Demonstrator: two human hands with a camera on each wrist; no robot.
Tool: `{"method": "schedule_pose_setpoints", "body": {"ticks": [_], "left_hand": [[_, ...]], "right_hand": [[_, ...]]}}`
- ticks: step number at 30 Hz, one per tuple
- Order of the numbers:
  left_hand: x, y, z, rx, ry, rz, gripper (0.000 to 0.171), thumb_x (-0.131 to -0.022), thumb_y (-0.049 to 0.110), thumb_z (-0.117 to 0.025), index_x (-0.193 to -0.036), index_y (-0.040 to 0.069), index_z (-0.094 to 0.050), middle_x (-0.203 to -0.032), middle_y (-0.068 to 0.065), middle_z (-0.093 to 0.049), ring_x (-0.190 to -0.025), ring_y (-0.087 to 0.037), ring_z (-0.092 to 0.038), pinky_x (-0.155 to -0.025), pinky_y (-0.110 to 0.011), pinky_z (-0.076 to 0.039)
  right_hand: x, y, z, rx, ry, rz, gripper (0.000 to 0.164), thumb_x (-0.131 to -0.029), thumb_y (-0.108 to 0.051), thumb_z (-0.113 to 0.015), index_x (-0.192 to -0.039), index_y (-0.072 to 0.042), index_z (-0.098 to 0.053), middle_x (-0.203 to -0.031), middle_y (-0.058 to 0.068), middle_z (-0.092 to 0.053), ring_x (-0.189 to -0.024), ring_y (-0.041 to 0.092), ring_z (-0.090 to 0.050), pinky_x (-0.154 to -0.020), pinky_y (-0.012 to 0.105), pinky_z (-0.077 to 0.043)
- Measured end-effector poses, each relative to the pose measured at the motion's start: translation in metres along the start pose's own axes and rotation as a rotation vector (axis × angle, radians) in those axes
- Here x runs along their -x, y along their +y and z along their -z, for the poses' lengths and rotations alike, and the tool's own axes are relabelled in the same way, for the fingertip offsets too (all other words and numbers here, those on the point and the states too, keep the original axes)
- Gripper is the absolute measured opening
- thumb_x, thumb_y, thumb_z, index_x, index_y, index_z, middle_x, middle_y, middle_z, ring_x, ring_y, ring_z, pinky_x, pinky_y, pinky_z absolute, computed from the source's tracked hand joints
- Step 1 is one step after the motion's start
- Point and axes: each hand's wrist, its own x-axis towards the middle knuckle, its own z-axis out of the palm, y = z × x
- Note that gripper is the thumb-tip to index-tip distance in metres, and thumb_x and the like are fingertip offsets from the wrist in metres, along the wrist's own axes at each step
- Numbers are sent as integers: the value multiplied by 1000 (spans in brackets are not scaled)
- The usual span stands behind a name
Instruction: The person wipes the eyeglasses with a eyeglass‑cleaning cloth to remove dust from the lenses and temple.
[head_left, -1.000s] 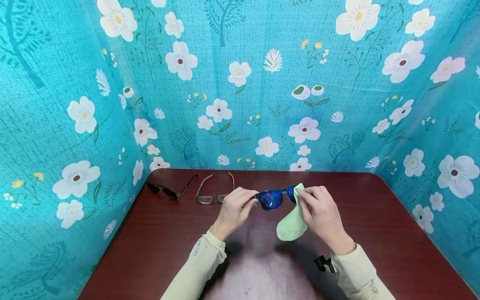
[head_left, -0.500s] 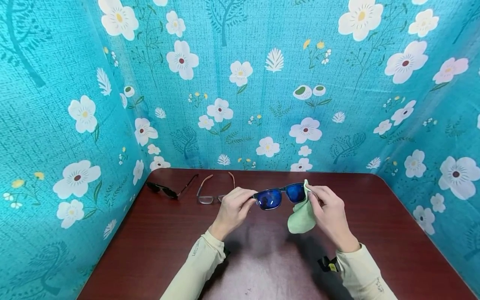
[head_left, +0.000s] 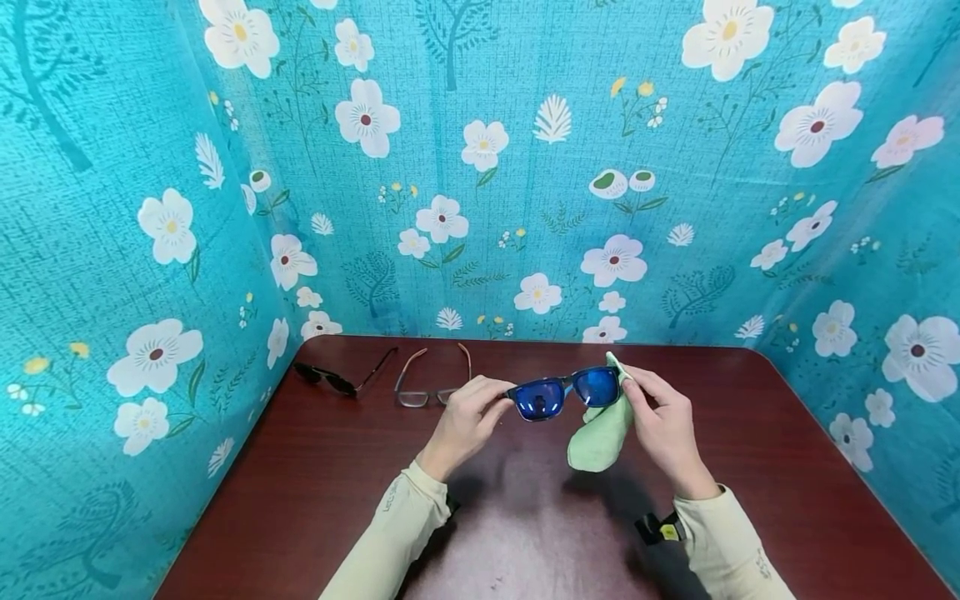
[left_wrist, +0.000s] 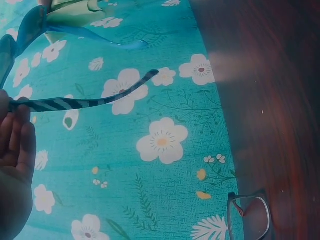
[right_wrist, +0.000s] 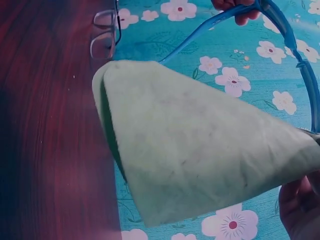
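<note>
A pair of sunglasses (head_left: pixel 540 400) with blue mirrored lenses and a dark frame is held up over the table, lenses toward the head camera. My left hand (head_left: pixel 467 421) pinches its left end near the hinge. In the left wrist view, a striped temple arm (left_wrist: pixel 65 104) stretches out from those fingers. My right hand (head_left: pixel 663 421) pinches a light green cloth (head_left: pixel 597 440) around the right end of the frame, and the loose part hangs below the right lens. From the right wrist, the folded cloth (right_wrist: pixel 190 145) hides much of the frame there.
Dark sunglasses (head_left: pixel 326 379) lie at the table's back left, one temple arm stretched out. Beside them are clear-lens eyeglasses (head_left: pixel 412 400), partly behind my left hand. The dark red table (head_left: pixel 300 500) meets a blue flowered curtain (head_left: pixel 525 208) at the back and sides.
My right hand and the cloth have moved right, off the right lens to the frame's outer end, uncovering that lens. The left hand keeps its pinch, nearly still.
</note>
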Motion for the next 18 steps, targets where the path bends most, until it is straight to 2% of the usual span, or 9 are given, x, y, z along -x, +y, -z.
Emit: {"method": "schedule_pose_setpoints", "body": {"ticks": [4,7,14,18], "left_hand": [[1,1,0,-31,-35,17,20,-86,15,-56,-105,12,-60,-92,7,-58,-83,-4,-49,-68,-17,-40],[0,3,0,-47,-50,32,22,-84,11,-59,-107,11,-60,-94,5,-59,-82,-4,-49,-67,-17,-40],[-1,6,1,-71,-65,76,27,-83,10,-60,-110,10,-60,-98,3,-58,-84,-4,-51,-70,-17,-42],[-2,7,1,-89,-82,117,22,-83,12,-61,-104,10,-63,-90,4,-54,-73,-4,-48,-63,-16,-41]], "right_hand": [[0,-12,1,-34,-7,-43,26,-86,-5,-55,-111,-7,-61,-107,9,-59,-95,3,-53,-74,11,-41],[-1,-18,1,-51,-9,-36,26,-86,-4,-54,-111,-3,-61,-106,12,-59,-94,4,-53,-72,11,-42],[-1,0,-1,-102,9,-6,25,-86,-3,-53,-109,-6,-63,-104,9,-60,-91,10,-55,-68,13,-43],[0,1,-1,-103,24,18,25,-85,-2,-54,-108,-7,-63,-104,8,-59,-95,14,-54,-73,15,-43]]}}
